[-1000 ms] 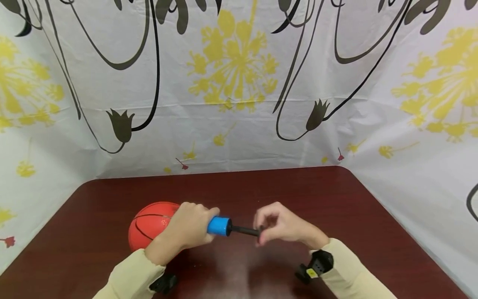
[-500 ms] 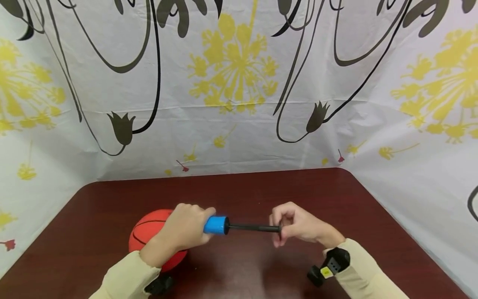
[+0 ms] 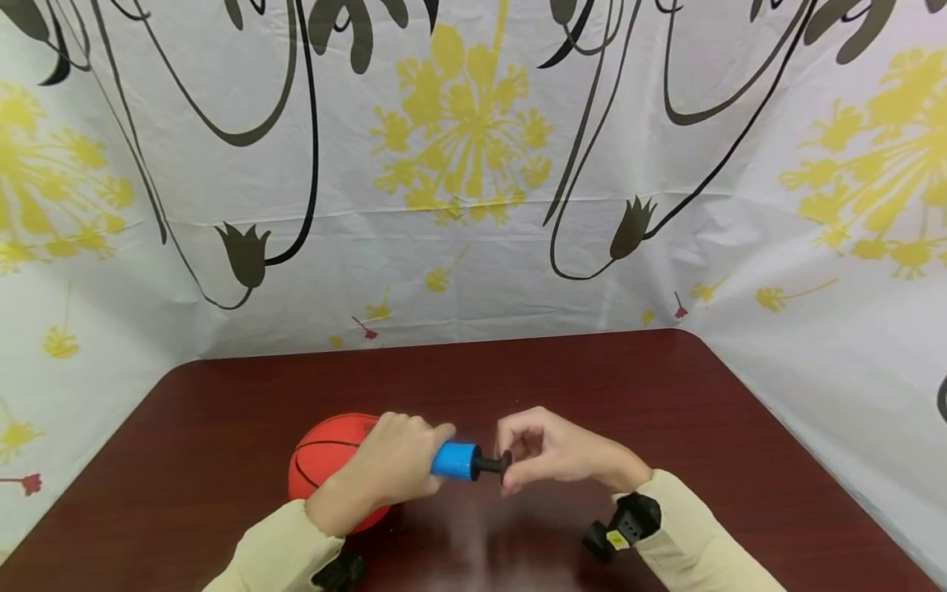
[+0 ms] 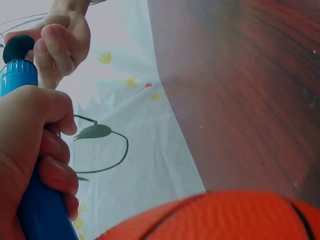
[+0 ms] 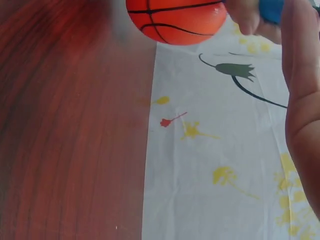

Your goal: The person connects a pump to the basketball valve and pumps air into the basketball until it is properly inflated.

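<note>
My left hand [image 3: 403, 460] grips the blue barrel of a hand pump [image 3: 455, 460], its fingers wrapped round it in the left wrist view. A short length of black rod shows between the barrel and the black handle [image 3: 506, 464]. Thumb and fingers of my right hand [image 3: 551, 448] pinch that handle, and the left wrist view shows them curled at its black end [image 4: 19, 48]. An orange-red basketball [image 3: 320, 460] with black lines lies just beyond and under my left hand, partly hidden by it. Its lower side fills the bottom of the left wrist view [image 4: 225, 217].
A dark reddish-brown table [image 3: 592, 378] with rounded far corners lies under the hands. Behind it and along both sides hangs a white sheet [image 3: 459, 279] printed with yellow flowers and dark stems. Each wrist wears a black camera [image 3: 632, 522] over a pale sleeve.
My right hand first drew the handle out to the right, lengthening the rod, then pushed it back left so that little rod shows. My left hand, pump and ball have shifted slightly right.
</note>
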A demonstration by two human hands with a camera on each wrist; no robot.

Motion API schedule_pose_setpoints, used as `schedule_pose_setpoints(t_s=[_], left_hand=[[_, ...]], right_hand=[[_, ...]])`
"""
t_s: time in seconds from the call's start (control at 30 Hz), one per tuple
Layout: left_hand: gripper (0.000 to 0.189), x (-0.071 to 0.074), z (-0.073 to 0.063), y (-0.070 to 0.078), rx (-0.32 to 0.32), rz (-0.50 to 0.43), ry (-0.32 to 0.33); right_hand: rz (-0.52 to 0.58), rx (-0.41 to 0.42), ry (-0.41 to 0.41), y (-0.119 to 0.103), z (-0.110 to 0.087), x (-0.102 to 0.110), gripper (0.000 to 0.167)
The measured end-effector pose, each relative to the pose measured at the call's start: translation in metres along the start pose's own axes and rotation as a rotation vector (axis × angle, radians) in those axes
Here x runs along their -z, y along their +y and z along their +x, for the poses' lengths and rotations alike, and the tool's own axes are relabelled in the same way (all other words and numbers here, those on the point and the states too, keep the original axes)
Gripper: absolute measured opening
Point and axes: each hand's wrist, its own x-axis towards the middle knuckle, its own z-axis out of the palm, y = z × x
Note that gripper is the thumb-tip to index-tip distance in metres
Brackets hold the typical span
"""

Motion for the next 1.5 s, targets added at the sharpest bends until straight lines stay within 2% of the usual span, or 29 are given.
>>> schedule_pose_setpoints(t_s=[0.13,0.27,0.33,0.43,0.53,0.63,0.7,0.77,0.93,1.03,1.07,1.17,1.27,1.4,1.5], left_hand=[[0.026,0.002,-0.004,-0.007,0.006,0.01,0.02],[0.026,0.005,-0.01,-0.014,0.057,0.042,0.016],[0.027,0.005,-0.01,-0.013,0.073,0.05,0.005],[0.027,0.005,-0.004,-0.008,0.071,0.047,-0.002],[0.027,0.003,0.001,-0.001,0.051,0.043,-0.001],[0.027,0.001,0.002,0.002,0.028,0.041,-0.002],[0.027,-0.001,0.001,0.001,0.023,0.033,-0.007],[0.026,-0.002,-0.002,-0.002,0.024,0.026,-0.001],[0.027,-0.001,-0.015,-0.016,0.051,0.027,0.044],[0.027,-0.001,-0.019,-0.021,0.071,0.05,0.027],[0.027,0.0,-0.019,-0.021,0.073,0.053,0.012],[0.027,0.001,-0.015,-0.016,0.076,0.055,-0.025],[0.027,0.001,-0.009,-0.008,0.052,0.027,-0.032],[0.024,-0.003,-0.007,-0.002,0.03,0.012,-0.04],[0.024,-0.004,-0.012,-0.004,0.02,0.011,-0.04]], right_hand=[[0.101,0.051,-0.021,-0.008,-0.018,0.009,0.022],[0.179,0.098,-0.023,-0.01,-0.035,0.016,0.027],[0.173,0.104,-0.008,-0.008,-0.034,0.015,0.028],[0.137,0.098,0.035,-0.002,-0.02,0.007,0.027],[0.073,0.062,0.075,0.001,-0.005,-0.002,0.023],[0.009,0.018,0.097,0.003,0.0,-0.006,0.018],[0.006,0.001,0.102,0.002,-0.001,-0.006,0.015],[0.051,0.008,0.094,0.001,-0.007,-0.003,0.016],[0.168,0.103,0.031,-0.005,-0.031,0.013,0.023],[0.139,0.104,0.012,-0.005,-0.036,0.014,0.024],[0.099,0.095,0.014,-0.004,-0.034,0.013,0.024],[-0.022,0.072,0.025,-0.001,-0.019,0.004,0.021],[-0.151,0.058,0.043,0.002,-0.002,-0.005,0.018],[-0.188,0.011,0.063,0.004,0.006,-0.011,0.015],[-0.109,-0.009,0.061,0.003,0.0,-0.011,0.014]])
